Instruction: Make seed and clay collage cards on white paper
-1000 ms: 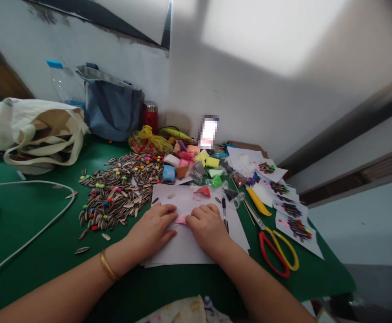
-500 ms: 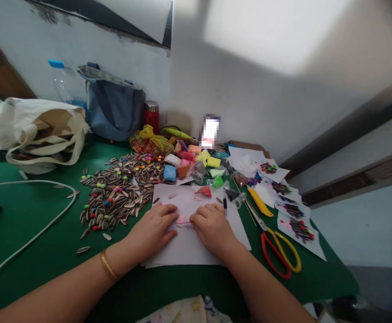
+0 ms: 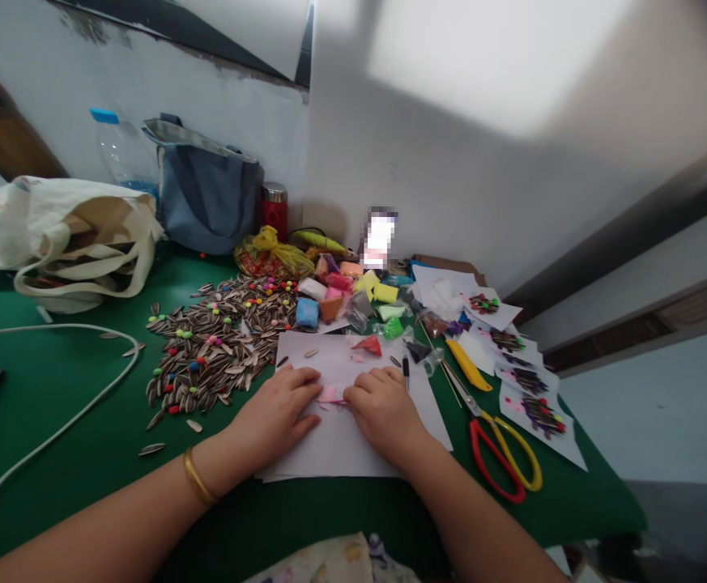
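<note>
Right grip slightly farther right, pink piece seemingly more exposed

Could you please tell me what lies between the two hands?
The head view shows pink material over white paper between the left hand and the right hand.

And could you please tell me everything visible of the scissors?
The scissors lie flat on the green table, right of the white paper, apart from the right hand. Their metal-looking blades seem nearly shut and point away and leftward; the red handle loop and yellow handle loop look like plastic and face the near side.
</note>
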Demonstrator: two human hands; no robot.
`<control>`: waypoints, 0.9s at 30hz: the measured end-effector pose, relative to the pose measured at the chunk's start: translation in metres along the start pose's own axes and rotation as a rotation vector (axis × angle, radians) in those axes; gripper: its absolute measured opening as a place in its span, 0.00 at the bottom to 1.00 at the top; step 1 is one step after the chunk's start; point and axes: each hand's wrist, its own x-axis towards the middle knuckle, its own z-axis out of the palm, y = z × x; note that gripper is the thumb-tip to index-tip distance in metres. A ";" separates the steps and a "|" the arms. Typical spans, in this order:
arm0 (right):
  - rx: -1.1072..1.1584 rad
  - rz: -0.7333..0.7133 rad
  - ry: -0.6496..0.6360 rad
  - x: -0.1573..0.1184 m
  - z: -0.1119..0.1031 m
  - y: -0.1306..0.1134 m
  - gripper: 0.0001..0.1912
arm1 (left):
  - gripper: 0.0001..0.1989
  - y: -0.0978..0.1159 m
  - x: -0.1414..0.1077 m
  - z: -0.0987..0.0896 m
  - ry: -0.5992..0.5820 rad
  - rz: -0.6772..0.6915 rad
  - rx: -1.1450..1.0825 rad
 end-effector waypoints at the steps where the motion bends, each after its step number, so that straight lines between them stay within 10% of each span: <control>1: -0.019 -0.013 -0.001 0.000 -0.001 -0.002 0.05 | 0.18 0.000 0.000 0.000 0.004 0.001 -0.002; 27: 0.109 0.047 -0.020 0.001 0.007 -0.004 0.06 | 0.18 0.001 0.000 -0.001 0.001 -0.003 0.000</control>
